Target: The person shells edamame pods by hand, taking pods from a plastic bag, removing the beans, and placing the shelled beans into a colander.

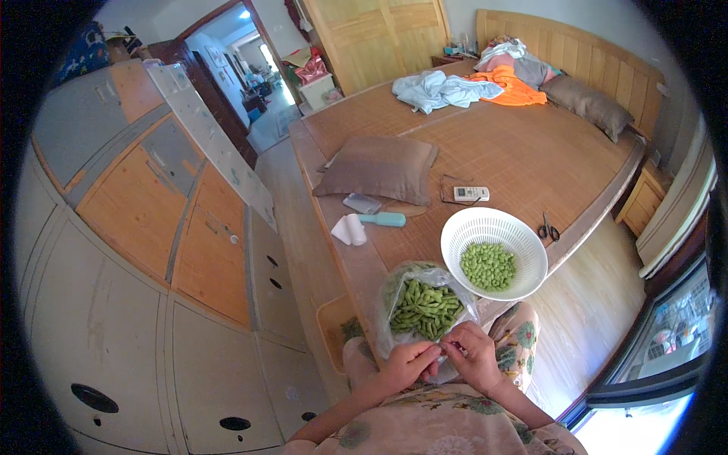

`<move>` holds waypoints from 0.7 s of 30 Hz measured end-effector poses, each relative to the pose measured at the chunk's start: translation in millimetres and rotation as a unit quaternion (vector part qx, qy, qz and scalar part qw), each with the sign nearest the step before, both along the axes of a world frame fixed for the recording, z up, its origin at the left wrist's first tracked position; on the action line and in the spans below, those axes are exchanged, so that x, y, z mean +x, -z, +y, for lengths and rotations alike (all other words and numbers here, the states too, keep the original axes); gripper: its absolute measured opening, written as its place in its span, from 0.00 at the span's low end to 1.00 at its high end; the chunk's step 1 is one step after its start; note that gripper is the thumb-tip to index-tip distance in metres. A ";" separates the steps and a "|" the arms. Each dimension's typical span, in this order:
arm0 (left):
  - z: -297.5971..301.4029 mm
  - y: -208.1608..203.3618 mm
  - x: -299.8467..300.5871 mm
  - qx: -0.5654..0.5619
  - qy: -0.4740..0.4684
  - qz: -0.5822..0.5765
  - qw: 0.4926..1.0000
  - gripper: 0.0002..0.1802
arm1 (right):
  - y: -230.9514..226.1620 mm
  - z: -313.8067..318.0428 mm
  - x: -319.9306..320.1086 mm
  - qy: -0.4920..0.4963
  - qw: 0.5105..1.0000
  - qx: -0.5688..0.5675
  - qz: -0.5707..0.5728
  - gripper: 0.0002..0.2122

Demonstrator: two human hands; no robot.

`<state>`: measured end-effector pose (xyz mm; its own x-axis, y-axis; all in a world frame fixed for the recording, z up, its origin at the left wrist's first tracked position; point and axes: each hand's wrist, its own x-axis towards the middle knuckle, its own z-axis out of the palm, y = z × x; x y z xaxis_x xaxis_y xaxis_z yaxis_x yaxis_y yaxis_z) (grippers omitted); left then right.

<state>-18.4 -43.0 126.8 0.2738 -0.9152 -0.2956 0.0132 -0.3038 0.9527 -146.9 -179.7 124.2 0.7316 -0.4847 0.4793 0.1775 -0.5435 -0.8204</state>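
Note:
Close in front of my body, my left hand (410,363) and my right hand (472,354) meet with their fingertips pinched together. Whatever lies between the fingers is too small and covered to make out. Just beyond them stands a clear plastic bag (385,318), its mouth spread wide around many green soybean pods (426,309). To the right of the bag, a white slotted plastic colander (531,262) sits on the bed's near edge. Shelled green soybeans (487,267) are heaped in its bottom.
On the bed mat (485,144) lie black scissors (548,227), a white remote control (470,193), glasses, a teal-handled brush (387,219), a white roll (349,229) and a brown pillow (379,168). A bin (330,326) stands below the bed's left edge; cabinets (136,189) line the left.

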 end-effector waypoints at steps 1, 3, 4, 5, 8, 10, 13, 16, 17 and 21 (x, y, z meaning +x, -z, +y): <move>-0.6 -0.3 -0.5 0.000 -0.014 -0.004 1.000 0.17 | -0.5 0.1 0.4 0.000 1.000 0.000 0.000 0.07; -1.0 -0.1 0.1 -0.001 -0.029 -0.008 1.000 0.16 | -2.0 0.5 1.1 -0.001 1.000 -0.013 -0.005 0.06; -0.6 0.4 0.6 -0.004 -0.027 -0.029 0.999 0.16 | -2.5 0.5 0.4 -0.001 1.000 -0.012 -0.005 0.06; 0.0 0.5 0.9 -0.006 -0.024 -0.050 0.998 0.16 | -2.8 0.1 -0.5 -0.008 1.000 -0.012 0.004 0.06; 0.5 -2.1 2.4 -0.010 -0.012 -0.058 0.998 0.16 | -2.6 -0.7 -2.2 -0.018 1.000 -0.006 0.014 0.07; 0.6 0.6 2.6 -0.007 -0.025 -0.046 0.999 0.16 | -2.6 -0.4 -2.8 -0.023 1.000 -0.001 0.016 0.07; 0.7 1.0 2.3 0.001 -0.045 -0.036 0.998 0.17 | -5.1 0.6 -3.7 -0.030 0.999 0.011 0.022 0.08; 0.7 -3.2 1.2 0.009 -0.049 -0.036 0.998 0.17 | -6.3 0.8 -4.2 -0.039 0.999 0.005 0.027 0.10; 0.1 -4.9 1.2 0.012 -0.048 -0.036 0.998 0.17 | -3.6 1.4 -5.1 -0.042 0.998 0.013 0.038 0.11; -3.1 -6.1 0.4 0.016 -0.049 -0.057 0.997 0.18 | -3.2 1.8 -3.3 -0.040 0.998 -0.016 0.039 0.13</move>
<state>-18.0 -46.1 132.9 0.3953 -0.8732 -0.2853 -0.0632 -0.3357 0.9399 -150.2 -177.9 127.4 0.8023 -0.4094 0.4343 0.1577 -0.5564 -0.8158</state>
